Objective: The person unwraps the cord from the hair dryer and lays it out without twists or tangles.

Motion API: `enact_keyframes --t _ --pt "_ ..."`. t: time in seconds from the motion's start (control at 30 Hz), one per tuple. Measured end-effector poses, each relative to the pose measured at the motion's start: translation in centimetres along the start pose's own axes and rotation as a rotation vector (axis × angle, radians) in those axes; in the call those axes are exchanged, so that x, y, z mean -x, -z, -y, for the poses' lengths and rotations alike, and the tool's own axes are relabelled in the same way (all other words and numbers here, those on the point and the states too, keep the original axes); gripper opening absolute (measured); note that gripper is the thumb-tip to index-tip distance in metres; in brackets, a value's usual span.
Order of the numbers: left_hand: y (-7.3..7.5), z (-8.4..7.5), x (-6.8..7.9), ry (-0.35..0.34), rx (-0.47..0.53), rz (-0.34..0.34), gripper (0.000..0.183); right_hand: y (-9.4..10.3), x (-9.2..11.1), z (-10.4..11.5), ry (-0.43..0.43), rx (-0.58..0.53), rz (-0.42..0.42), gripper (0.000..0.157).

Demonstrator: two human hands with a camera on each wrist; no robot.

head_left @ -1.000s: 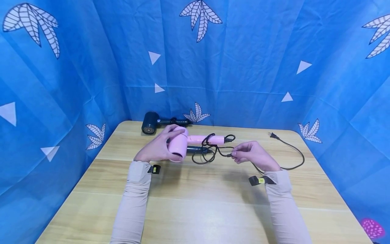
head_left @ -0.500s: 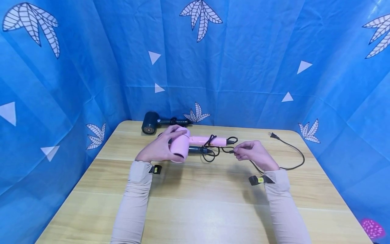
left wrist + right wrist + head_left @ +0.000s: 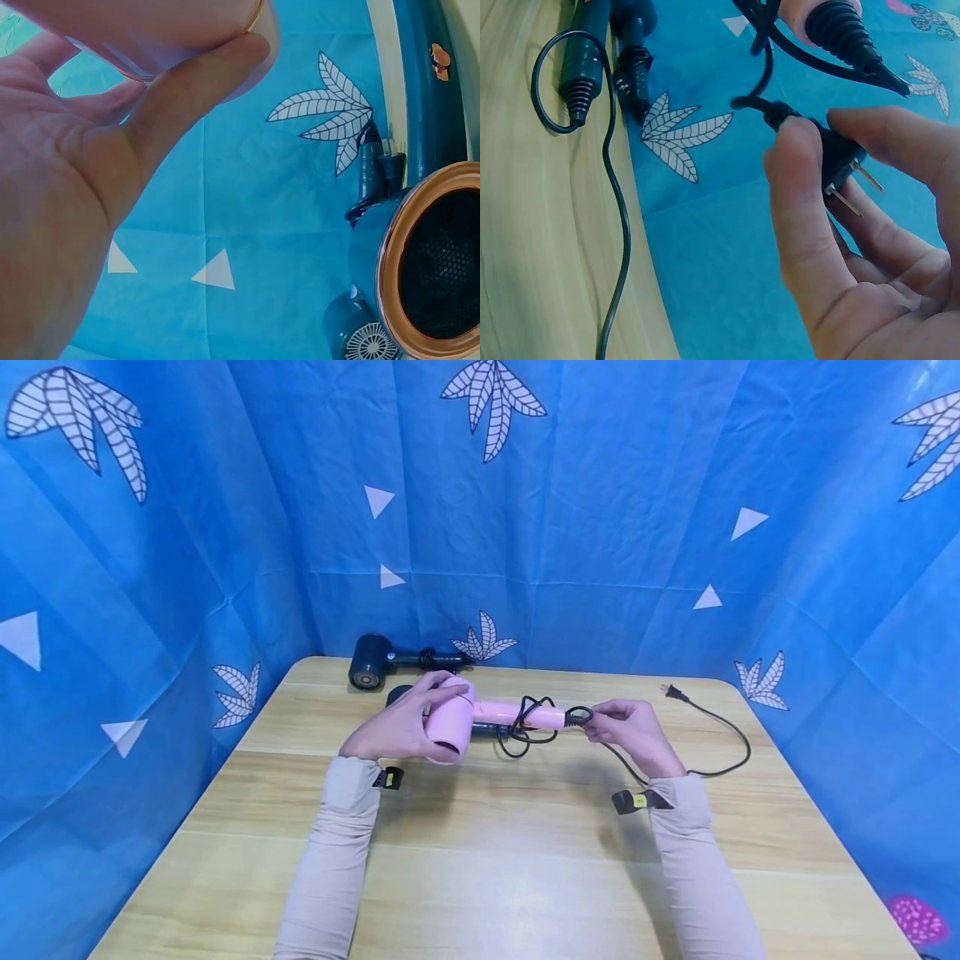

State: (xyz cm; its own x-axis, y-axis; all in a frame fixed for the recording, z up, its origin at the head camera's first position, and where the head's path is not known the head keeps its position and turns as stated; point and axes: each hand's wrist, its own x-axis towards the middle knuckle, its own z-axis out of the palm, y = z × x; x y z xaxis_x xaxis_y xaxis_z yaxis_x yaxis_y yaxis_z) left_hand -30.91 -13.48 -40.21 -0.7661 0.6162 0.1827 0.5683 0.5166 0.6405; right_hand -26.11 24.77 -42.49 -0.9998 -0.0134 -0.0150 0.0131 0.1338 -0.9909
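Observation:
My left hand (image 3: 395, 724) grips the barrel of a pink hair dryer (image 3: 452, 722), lifted over the table, its handle pointing right. Black cord is looped round that handle. Between thumb and fingers, my right hand (image 3: 633, 735) pinches the black two-pin plug (image 3: 832, 154), whose metal prongs show in the right wrist view. A strain relief (image 3: 845, 34) at the pink handle's end sits close above the plug. Beneath the pink dryer lies a dark hair dryer (image 3: 379, 255), partly hidden in the head view; its copper-rimmed grille shows in the left wrist view.
Another dark hair dryer (image 3: 371, 662) lies at the back left of the wooden table (image 3: 495, 877). A loose plug (image 3: 674, 693) rests at the back right, its black cord (image 3: 738, 739) curving toward my right wrist. Blue patterned cloth (image 3: 630, 527) hangs behind and at both sides.
The pink dryer and my left hand have shifted slightly right. The handle's end now reaches my right hand, which has risen a little with the plug. The cord loops have drawn nearer the handle.

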Motion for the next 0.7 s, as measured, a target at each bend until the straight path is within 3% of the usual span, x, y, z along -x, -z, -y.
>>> enact_keyframes --t 0.4,0.7 --pt "-0.9 -0.5 -0.5 -0.044 -0.049 0.028 0.092 -0.1 -0.4 -0.1 0.097 -0.008 -0.219 0.041" --pt "-1.4 -0.6 -1.0 -0.054 -0.079 0.046 0.089 -1.0 -0.3 0.6 0.254 -0.18 -0.379 0.034"
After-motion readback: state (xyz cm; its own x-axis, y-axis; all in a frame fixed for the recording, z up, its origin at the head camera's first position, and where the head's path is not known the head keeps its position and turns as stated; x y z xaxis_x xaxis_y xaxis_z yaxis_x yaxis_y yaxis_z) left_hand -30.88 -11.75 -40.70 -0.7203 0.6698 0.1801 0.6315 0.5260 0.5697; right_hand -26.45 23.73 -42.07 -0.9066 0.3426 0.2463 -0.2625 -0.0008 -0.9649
